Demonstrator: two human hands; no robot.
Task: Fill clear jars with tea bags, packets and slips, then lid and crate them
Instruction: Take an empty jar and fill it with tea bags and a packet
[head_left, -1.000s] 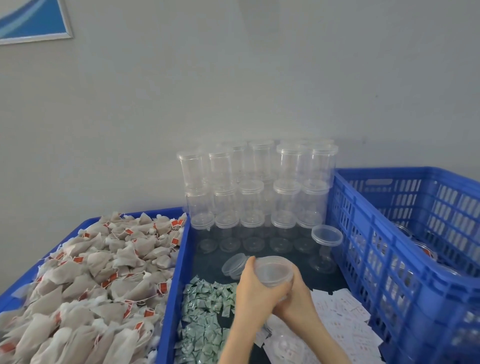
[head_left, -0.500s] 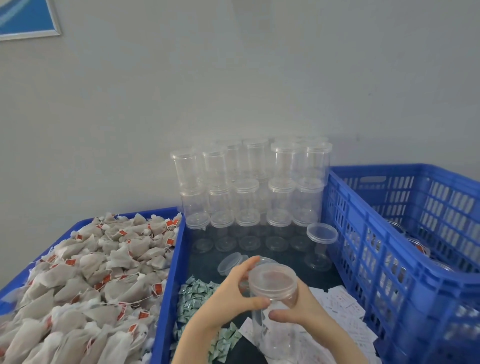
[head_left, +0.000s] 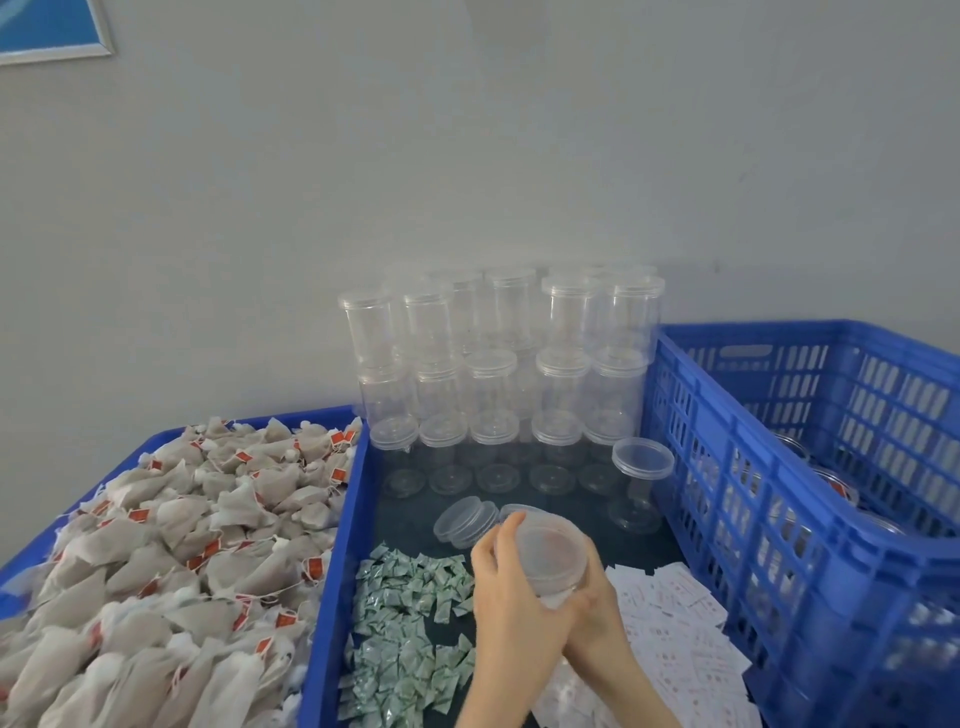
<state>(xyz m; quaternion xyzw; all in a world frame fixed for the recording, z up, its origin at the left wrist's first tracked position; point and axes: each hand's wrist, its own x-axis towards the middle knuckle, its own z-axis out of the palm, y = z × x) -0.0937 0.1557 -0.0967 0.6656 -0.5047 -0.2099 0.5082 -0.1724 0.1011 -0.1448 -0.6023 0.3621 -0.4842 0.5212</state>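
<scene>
Both hands (head_left: 545, 603) clasp a jar (head_left: 550, 558) — tea bags (head_left: 156, 545) lie far left, packets (head_left: 410, 613) just left, slips (head_left: 675, 623) just right. Stacked jars (head_left: 498, 364) stand behind; the crate (head_left: 779, 519) sits right.

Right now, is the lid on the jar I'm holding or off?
On. A clear lid caps the jar between the left hand and right hand. Whether it is fully tightened, cannot tell.

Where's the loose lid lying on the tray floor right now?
Head view, centre: the loose lid lies tilted in the middle tray, just behind the green packets and left of the jar held in both hands.
</scene>
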